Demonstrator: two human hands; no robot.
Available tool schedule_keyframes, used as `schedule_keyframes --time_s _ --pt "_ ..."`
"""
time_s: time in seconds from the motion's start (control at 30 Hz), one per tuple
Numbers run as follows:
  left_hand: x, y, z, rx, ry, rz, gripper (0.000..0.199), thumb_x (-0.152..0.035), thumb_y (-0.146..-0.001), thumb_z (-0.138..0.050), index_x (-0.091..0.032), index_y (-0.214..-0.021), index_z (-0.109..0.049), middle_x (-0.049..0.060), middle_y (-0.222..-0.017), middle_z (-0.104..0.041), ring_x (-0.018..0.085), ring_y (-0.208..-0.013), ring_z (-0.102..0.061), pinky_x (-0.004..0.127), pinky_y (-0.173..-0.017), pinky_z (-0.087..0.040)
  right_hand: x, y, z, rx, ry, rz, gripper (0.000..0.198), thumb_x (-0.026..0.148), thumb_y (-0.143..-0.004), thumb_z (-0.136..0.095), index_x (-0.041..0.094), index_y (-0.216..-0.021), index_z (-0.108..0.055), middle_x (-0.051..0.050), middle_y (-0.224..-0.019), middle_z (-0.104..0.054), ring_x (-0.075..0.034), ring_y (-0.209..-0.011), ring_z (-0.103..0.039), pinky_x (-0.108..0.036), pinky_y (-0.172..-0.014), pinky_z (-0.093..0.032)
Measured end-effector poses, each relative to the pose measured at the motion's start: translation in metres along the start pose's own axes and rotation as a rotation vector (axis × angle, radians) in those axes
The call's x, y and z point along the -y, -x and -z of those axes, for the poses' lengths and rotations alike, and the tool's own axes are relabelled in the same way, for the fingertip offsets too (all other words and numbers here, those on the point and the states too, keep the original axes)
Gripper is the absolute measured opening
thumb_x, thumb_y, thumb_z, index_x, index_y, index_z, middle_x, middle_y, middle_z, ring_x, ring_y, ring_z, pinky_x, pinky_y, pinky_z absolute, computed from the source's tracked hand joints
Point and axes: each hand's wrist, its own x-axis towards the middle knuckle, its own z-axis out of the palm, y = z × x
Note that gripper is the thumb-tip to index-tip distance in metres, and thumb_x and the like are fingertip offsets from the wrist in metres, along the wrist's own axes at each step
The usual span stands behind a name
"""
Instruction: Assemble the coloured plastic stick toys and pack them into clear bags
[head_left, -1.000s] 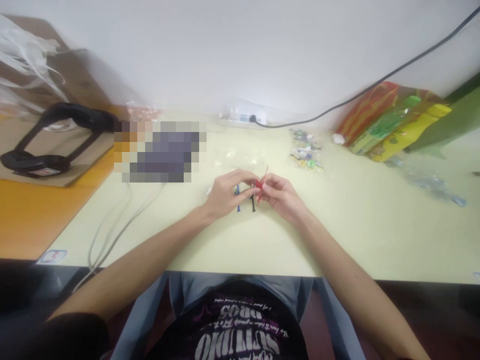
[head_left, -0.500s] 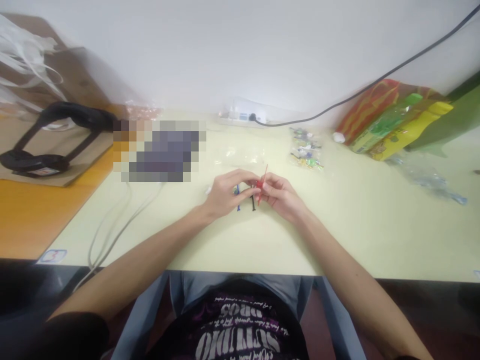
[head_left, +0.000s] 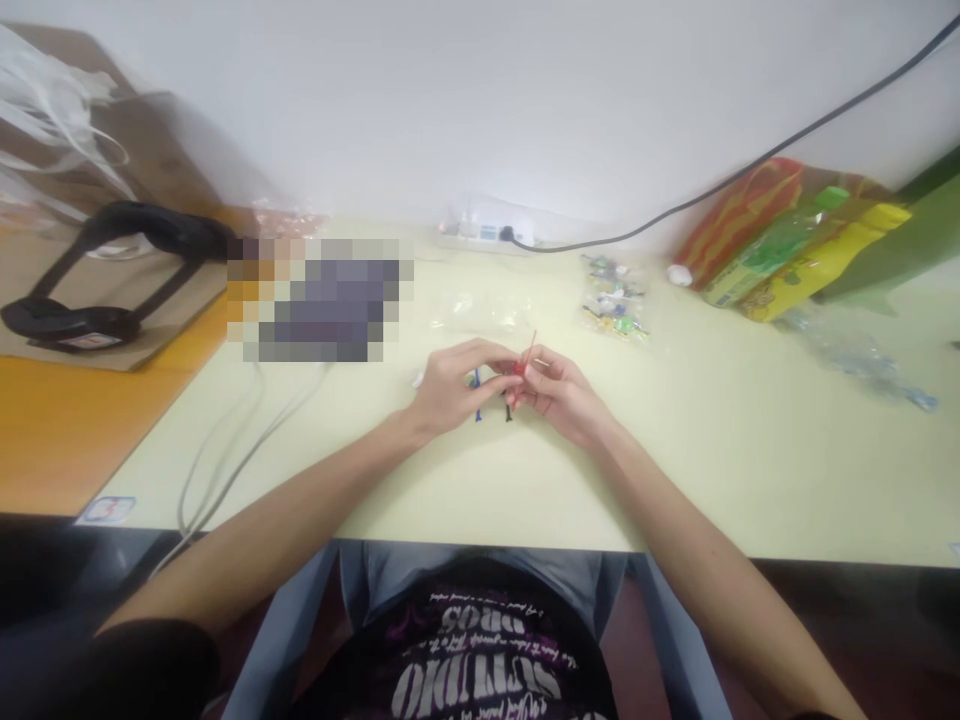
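Note:
Between the fingertips of both hands is a small red plastic piece [head_left: 519,370] with a thin red rod sticking up from it. My left hand [head_left: 459,383] pinches it from the left, thumb and fingers closed on it. From the right, my right hand [head_left: 559,390] grips the same piece with thumb and forefinger. Its exact kind is too small to make out. On the table just under the hands lie a blue stick-like part [head_left: 478,412] and a black one [head_left: 508,412], both partly covered by my left hand.
A clear bag of small coloured parts [head_left: 615,300] lies at the back right, near bottles [head_left: 817,255]. Behind the hands are clear plastic wrap [head_left: 480,308] and a white power strip [head_left: 487,232] with a black cable. A blurred dark object [head_left: 322,310] and a black frame [head_left: 112,275] are left.
Both hands stay almost in place around the red piece. The fingers of my right hand have shifted slightly, and a bit more thin red shows below them.

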Motion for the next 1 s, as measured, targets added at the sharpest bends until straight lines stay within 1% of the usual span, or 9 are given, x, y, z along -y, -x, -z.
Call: schedule_keyframes --time_s 0.17,0.37,0.57,0.83,1.0 --pt "-0.002 0.001 -0.001 -0.014 0.008 0.019 0.017 -0.025 -0.092 -0.079 -0.022 -0.109 -0.076 0.005 -0.099 -0.079 0.015 -0.087 -0.075 0.030 -0.083 -0.062 -0.001 0.000 0.001 -0.010 0.009 -0.030 0.040 0.048 -0.079 -0.090 0.020 -0.086 -0.061 -0.001 -0.081 -0.070 -0.015 -0.072 -0.071 -0.028 -0.071 -0.060" --pt "-0.005 0.001 -0.002 -0.036 0.023 0.030 0.016 -0.026 -0.091 -0.079 -0.023 -0.108 -0.078 0.004 -0.099 -0.080 0.015 -0.087 -0.075 0.031 -0.082 -0.062 -0.002 0.000 0.002 -0.001 -0.006 -0.019 0.040 0.046 -0.079 -0.090 0.019 -0.086 -0.062 -0.002 -0.081 -0.070 -0.015 -0.072 -0.072 -0.027 -0.070 -0.060" --pt "-0.008 -0.001 -0.003 -0.050 0.034 0.050 0.013 -0.026 -0.092 -0.079 -0.023 -0.105 -0.079 0.004 -0.097 -0.080 0.016 -0.086 -0.076 0.032 -0.081 -0.063 -0.001 0.001 0.001 0.004 -0.006 -0.018 0.040 0.046 -0.079 -0.090 0.020 -0.085 -0.061 -0.001 -0.080 -0.069 -0.016 -0.072 -0.071 -0.029 -0.070 -0.060" --pt "-0.010 0.000 -0.004 -0.032 0.060 0.053 0.014 -0.028 -0.093 -0.077 -0.023 -0.107 -0.079 0.006 -0.101 -0.081 0.017 -0.090 -0.077 0.033 -0.084 -0.064 -0.001 0.002 0.001 0.031 -0.015 -0.024 0.040 0.046 -0.079 -0.091 0.020 -0.085 -0.060 0.000 -0.076 -0.068 -0.016 -0.069 -0.070 -0.030 -0.066 -0.059" --pt "-0.004 0.001 -0.003 -0.032 0.033 0.004 0.016 -0.028 -0.094 -0.077 -0.024 -0.110 -0.078 0.005 -0.100 -0.080 0.017 -0.089 -0.076 0.033 -0.083 -0.064 0.000 0.001 0.001 0.027 -0.009 -0.022 0.038 0.045 -0.080 -0.089 0.020 -0.084 -0.061 -0.001 -0.078 -0.069 -0.017 -0.070 -0.070 -0.030 -0.067 -0.058"
